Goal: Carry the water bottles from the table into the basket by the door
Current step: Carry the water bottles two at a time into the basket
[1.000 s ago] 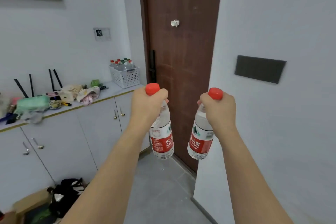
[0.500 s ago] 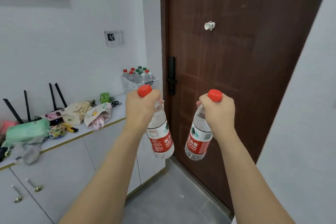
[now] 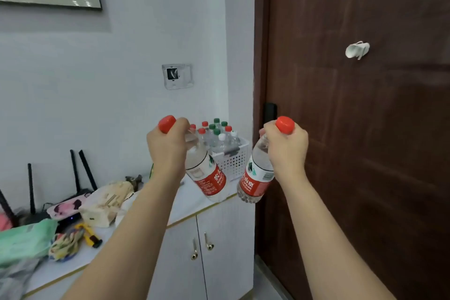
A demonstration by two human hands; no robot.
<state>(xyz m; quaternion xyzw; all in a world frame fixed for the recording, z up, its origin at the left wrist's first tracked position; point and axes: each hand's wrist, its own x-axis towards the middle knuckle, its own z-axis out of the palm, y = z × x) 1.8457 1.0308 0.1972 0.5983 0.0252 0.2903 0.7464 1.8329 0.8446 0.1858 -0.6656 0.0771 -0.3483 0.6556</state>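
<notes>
Both hands have come much closer to the cabinet than half a second ago, and the basket, small and far in the earlier view, now sits just behind the bottles. The left hand [image 3: 168, 147] is wrapped tight around the neck of the left bottle [image 3: 207, 173], whose base swings to the right; the right hand [image 3: 286, 151] is closed the same way on the right bottle [image 3: 255, 178], whose base tips to the left, so the two bases nearly meet. Beyond them the white basket [image 3: 235, 163] stands at the far right end of the countertop [image 3: 192, 200], against the wall beside the dark door [image 3: 353, 129]. It already holds a crowd of capped bottles, though free room is hard to judge, since the left bottle hides part of it. The carry looks almost done; lowering each bottle into a gap probably comes next.
</notes>
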